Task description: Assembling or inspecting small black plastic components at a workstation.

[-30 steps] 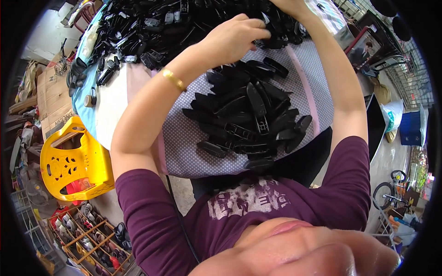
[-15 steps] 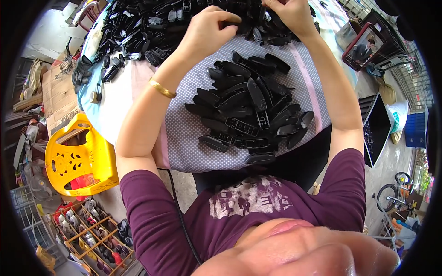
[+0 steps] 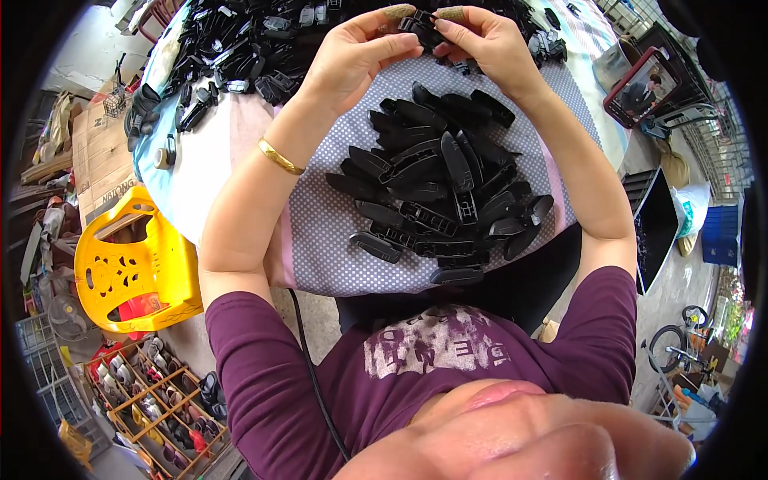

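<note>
Above the far part of the dotted tablecloth [image 3: 320,256], my two hands meet at a small black plastic part [image 3: 419,28]. My left hand [image 3: 350,62] grips its left side with thumb and forefinger, and my right hand [image 3: 498,54] pinches the right side. Tan covers sit on both forefingertips. Whether the part is one piece or two joined pieces I cannot tell. Nearer to me lies a loose pile of curved black plastic pieces [image 3: 458,160], some with slotted frames. A larger heap of black parts [image 3: 232,48], with clear or grey bits among them, spreads behind my hands.
A yellow plastic chair [image 3: 120,272] stands left of the table. At the right, a phone [image 3: 642,88] is propped up beside a clear container [image 3: 612,64]. A black bin [image 3: 654,232] is below it. A cable [image 3: 302,344] hangs along my left side.
My hands, apart half a second ago, have come together at the far heap. The small black part now shows between their fingers. The near pile looks the same.
</note>
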The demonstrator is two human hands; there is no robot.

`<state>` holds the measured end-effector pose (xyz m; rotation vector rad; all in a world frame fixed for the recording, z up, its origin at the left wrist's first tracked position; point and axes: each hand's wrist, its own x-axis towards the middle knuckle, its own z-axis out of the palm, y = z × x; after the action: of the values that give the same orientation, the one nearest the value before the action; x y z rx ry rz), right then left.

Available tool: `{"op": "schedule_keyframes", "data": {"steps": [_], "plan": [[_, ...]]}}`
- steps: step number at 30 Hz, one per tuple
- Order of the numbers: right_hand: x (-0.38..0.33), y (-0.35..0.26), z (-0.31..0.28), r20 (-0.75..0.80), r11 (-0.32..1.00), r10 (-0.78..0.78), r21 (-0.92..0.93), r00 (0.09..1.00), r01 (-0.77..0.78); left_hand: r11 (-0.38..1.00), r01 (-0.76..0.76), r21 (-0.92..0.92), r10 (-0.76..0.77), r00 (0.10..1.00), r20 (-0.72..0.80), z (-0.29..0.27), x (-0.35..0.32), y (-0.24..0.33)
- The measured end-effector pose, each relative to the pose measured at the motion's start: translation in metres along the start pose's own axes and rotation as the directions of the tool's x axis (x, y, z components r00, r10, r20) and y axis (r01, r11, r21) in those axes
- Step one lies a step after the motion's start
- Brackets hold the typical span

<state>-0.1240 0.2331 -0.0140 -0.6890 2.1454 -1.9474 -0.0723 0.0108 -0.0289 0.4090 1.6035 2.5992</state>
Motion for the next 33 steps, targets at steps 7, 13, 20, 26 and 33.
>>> {"op": "schedule_keyframes", "data": {"steps": [7,13,20,26,33], "plan": [[-0.007,0.001,0.010,-0.004,0.993,-0.027,0.113,1.000,0.027,0.908,-0.162,0.386,0.196,0.979,-0.051,-0.016,0.003,0.001],[-0.011,0.000,0.009,0.037,0.990,-0.027,0.143,0.999,0.021,0.928,-0.172,0.330,0.201,0.978,-0.056,-0.010,0.000,0.002],[-0.017,-0.001,0.025,-0.109,0.852,-0.478,-0.300,0.872,0.429,0.991,-0.080,0.111,0.102,0.971,-0.215,0.029,-0.008,0.003],[-0.022,-0.016,0.019,0.214,0.887,-0.266,-0.328,0.940,0.326,0.976,-0.116,0.185,0.131,0.989,-0.073,0.019,-0.009,0.013],[-0.027,-0.014,0.024,0.112,0.873,-0.366,-0.303,0.924,0.383,0.895,-0.394,-0.211,0.447,0.794,0.412,0.001,0.014,0.001]]}}
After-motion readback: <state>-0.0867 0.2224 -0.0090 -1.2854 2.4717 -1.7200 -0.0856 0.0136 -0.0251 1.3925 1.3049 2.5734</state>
